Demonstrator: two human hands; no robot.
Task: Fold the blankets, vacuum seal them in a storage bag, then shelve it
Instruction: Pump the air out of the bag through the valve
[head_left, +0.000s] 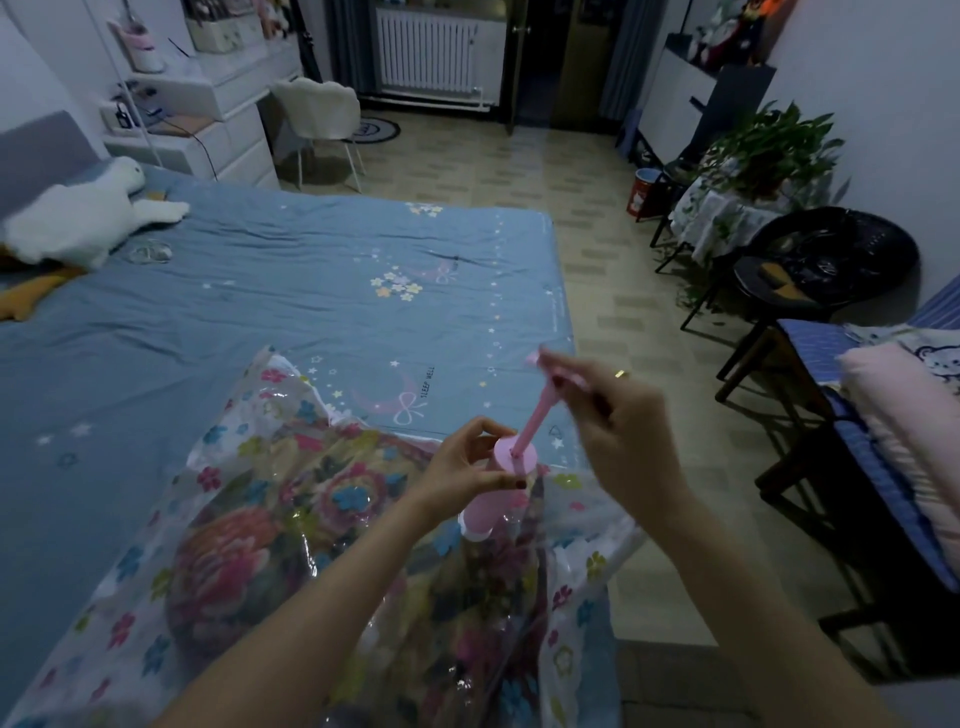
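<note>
Nearest lies the clear flower-printed storage bag (291, 545) with folded blankets (234, 566) inside, on the bed's (260, 291) near right corner. Left hand (462, 467) has its grip around the pink pump's (498, 488) barrel, standing on the bag; right hand (623, 421) clasps the raised pump handle (550, 366).

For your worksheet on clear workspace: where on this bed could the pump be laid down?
Bare sheet lies between the plush toy and the storage bag, running to the bed's far edge. The near corner is crowded: bag, pump, both hands.
</note>
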